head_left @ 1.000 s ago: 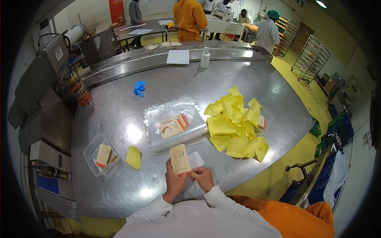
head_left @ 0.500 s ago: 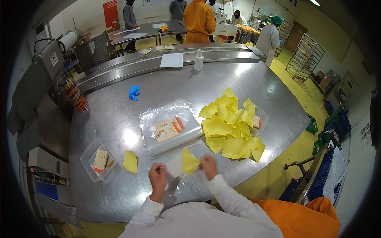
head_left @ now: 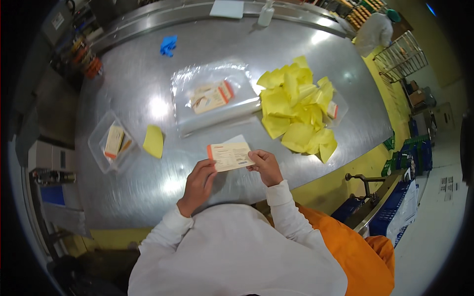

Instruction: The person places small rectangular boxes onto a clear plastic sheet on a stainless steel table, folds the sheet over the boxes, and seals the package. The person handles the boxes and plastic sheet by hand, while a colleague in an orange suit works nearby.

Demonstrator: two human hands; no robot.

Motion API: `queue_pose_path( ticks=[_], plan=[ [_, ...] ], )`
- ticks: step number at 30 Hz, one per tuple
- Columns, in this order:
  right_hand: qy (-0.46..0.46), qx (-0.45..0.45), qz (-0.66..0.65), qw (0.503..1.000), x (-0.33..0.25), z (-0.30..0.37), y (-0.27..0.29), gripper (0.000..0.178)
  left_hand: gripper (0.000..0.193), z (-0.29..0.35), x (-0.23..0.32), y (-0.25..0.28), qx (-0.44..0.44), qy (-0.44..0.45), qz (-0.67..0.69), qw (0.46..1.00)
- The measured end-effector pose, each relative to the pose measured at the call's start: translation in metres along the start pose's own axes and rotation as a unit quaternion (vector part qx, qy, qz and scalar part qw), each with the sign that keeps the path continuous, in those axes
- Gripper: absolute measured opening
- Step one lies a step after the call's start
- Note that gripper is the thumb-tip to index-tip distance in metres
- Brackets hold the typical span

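Fingers (head_left: 201, 168) of two hands (head_left: 269, 170) on one card (head_left: 230, 156), near one yellow pile (head_left: 295, 106)

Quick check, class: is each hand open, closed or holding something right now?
Left hand: holding the left end of a card.
Right hand: holding the same card's right end.

"Can you read the card (head_left: 230, 156) by the counter's (head_left: 133, 195) near edge?"
"No, print's too small; the right hand (head_left: 267, 167) covers one end, and the card hides part of a white sheet (head_left: 239, 139)"
"Toward the right edge?"
"Yellow sheets (head_left: 292, 111) partly hide a clear tub (head_left: 342, 109)"
"Beyond the far right corner?"
"A rack (head_left: 363, 12), cut off along the top"
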State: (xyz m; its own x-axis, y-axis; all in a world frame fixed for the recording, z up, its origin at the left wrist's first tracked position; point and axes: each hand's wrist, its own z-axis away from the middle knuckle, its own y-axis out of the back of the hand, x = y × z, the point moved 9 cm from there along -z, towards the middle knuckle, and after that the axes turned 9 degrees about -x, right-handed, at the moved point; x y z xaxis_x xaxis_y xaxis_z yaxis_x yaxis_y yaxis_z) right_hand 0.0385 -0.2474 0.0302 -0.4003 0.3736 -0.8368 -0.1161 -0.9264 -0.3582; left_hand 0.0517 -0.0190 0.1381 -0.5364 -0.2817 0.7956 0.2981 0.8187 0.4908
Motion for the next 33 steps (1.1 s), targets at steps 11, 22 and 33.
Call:
queue_pose_path(
  ticks=[11, 22, 33],
  plan=[
    [0.176, 0.180, 0.291, 0.923, -0.012, -0.023, 0.075, 0.021, 0.088, 0.019, -0.086, -0.034, -0.077, 0.126, -0.103, 0.984],
    [0.145, 0.105, 0.391, 0.903, 0.035, -0.075, 0.062, 0.017, 0.114, 0.011, -0.120, -0.064, -0.171, 0.169, -0.164, 0.957],
    [0.156, 0.108, 0.437, 0.879, 0.034, -0.076, 0.058, 0.017, 0.114, 0.012, -0.119, -0.062, -0.167, 0.167, -0.164, 0.958]
  ],
)
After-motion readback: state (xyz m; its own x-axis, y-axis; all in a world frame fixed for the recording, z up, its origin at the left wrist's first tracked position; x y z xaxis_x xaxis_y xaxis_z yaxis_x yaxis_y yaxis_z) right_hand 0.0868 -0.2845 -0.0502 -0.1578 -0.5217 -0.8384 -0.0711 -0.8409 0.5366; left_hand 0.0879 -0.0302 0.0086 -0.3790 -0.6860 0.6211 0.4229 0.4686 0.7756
